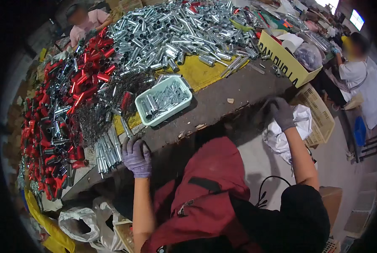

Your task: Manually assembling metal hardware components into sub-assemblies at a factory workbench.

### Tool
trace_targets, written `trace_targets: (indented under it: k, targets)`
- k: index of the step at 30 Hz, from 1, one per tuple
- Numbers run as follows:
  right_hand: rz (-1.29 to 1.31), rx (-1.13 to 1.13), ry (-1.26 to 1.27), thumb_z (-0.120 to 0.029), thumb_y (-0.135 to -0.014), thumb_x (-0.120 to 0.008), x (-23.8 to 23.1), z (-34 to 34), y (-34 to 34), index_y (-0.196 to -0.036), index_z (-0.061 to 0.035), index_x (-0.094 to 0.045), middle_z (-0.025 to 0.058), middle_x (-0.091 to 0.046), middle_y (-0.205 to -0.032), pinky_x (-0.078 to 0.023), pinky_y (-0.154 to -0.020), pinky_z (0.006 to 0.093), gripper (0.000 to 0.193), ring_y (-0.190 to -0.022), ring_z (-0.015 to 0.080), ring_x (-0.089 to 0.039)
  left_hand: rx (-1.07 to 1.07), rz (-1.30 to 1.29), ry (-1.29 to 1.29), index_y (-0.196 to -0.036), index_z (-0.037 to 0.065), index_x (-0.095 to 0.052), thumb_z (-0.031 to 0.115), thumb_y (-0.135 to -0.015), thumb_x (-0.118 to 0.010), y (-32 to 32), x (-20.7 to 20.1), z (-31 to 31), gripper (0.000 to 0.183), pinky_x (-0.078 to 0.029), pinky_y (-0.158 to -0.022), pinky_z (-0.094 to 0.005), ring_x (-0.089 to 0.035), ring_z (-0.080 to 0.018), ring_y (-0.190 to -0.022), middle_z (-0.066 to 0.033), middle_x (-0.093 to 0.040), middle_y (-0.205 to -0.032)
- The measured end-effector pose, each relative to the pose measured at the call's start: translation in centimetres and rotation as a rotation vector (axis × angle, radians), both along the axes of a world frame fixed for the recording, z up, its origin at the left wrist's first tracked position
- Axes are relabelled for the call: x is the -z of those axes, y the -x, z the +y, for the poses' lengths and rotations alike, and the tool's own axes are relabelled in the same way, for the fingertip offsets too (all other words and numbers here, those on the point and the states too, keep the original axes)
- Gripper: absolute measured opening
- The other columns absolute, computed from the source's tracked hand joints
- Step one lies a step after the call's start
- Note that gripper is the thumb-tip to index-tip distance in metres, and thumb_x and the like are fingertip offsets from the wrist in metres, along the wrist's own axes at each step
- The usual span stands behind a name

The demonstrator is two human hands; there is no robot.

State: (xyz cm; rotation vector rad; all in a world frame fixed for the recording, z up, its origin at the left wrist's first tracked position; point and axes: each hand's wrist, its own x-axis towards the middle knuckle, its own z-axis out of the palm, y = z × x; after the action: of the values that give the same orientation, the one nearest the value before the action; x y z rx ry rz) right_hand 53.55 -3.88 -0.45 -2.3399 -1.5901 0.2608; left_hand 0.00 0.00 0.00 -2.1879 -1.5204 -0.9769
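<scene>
My left hand, in a purple-grey glove, is at the table's front edge with its fingers bent and pressed together. A slim metal tube runs up to its fingertips; whether they grip it is hidden. Left of this hand lies a row of long silver metal tubes. A pale green tray beyond it holds small metal pins and a few wider tubes. My right hand, also gloved, is at the table's right end, above a white plastic bag. Its fingers are dark and smeared, so their grip cannot be made out.
Silver tubes are heaped across the back, red tubes and dark springs on the left. A yellow box stands at the right, above a cream crate. One person is at the far left, another at the right.
</scene>
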Motion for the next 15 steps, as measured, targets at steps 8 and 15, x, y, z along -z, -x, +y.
trace_targets:
  k: [8, 15]
  targets:
    - [-0.506, -0.591, -0.423, -0.014, -0.075, -0.060, -2.0, 0.5, 3.6, -0.128, -0.0128, -0.045, 0.0145, -0.049, -0.125, -0.042, -0.092, 0.0392, 0.055, -0.110, 0.0326, -0.050, -0.017, 0.154, 0.042, -0.103, 0.008, -0.057, 0.018, -0.077, -0.055, 0.4, -0.3, -0.7, 0.028, -0.041, -0.091, -0.0456, -0.050, -0.0360, -0.106, -0.0130, -0.055, -0.111]
    - [-0.254, -0.353, 0.428, -0.022, -0.078, -0.053, 8.0, -2.8, 2.2, -0.126, -0.0079, -0.044, 0.0173, -0.045, -0.130, -0.044, -0.091, 0.0403, 0.051, -0.111, 0.0334, -0.050, 0.065, 0.176, -0.150, -0.112, 0.006, -0.052, 0.018, -0.081, -0.058, 0.0, 0.1, -5.3, 0.034, -0.043, -0.090, -0.0449, -0.051, -0.0365, -0.105, -0.0156, -0.053, -0.113]
